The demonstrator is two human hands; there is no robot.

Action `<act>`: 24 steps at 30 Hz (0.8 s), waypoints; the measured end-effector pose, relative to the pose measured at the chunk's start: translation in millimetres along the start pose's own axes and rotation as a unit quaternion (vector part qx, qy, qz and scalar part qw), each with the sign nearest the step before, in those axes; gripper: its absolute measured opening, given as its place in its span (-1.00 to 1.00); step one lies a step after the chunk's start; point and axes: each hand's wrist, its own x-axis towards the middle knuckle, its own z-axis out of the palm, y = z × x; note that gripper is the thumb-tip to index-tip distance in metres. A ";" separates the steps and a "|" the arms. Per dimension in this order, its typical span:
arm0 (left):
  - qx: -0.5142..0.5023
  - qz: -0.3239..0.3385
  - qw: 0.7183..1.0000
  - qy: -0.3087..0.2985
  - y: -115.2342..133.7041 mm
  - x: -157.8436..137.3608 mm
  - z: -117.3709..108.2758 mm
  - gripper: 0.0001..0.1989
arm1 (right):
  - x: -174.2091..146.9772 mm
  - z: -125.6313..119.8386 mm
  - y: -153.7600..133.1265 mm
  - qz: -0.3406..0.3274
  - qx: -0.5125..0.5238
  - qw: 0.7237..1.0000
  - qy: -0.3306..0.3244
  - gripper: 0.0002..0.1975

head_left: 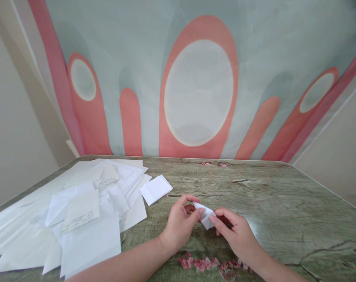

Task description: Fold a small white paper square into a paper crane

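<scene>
At the frame's lower centre | small folded white paper is pinched over the counter by fingers of both left hand and right hand | it may be creased askew if pressure is unevenly applied

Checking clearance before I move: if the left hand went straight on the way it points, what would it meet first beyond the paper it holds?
Most likely the right hand, which pinches the other side of that paper; depth is hard to judge.
</scene>
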 end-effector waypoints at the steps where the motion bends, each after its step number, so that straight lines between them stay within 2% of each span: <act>1: 0.008 0.005 1.000 0.001 0.0 -0.2 -0.2 -0.75 | 0.5 -0.6 -0.2 0.005 0.003 1.000 0.001 -0.77; 6: 0.063 0.051 0.996 0.043 -1.5 0.6 -4.0 -0.71 | 3.8 -4.0 -0.1 0.005 0.020 0.999 0.026 -0.77; 9: 0.084 0.065 0.993 0.059 -2.6 1.9 -6.0 -0.81 | 5.8 -4.9 1.1 0.009 0.040 0.999 0.032 -0.77; 12: 0.094 0.063 0.993 0.040 -3.3 2.7 -6.4 -0.85 | 7.2 -4.6 3.4 0.040 0.067 0.997 0.028 -0.76; 16: 0.083 0.054 0.995 0.000 -2.7 1.7 -5.3 -0.81 | 7.8 -4.1 7.3 0.086 0.131 0.988 0.011 -0.74; 20: 0.101 0.052 0.993 -0.044 -0.3 -1.8 -3.8 -0.84 | 8.1 -3.6 10.0 0.090 0.182 0.979 -0.007 -0.74; 24: 0.134 0.074 0.987 -0.046 1.2 -5.3 -3.5 -0.88 | 8.4 -2.7 8.7 0.093 0.220 0.971 -0.026 -0.72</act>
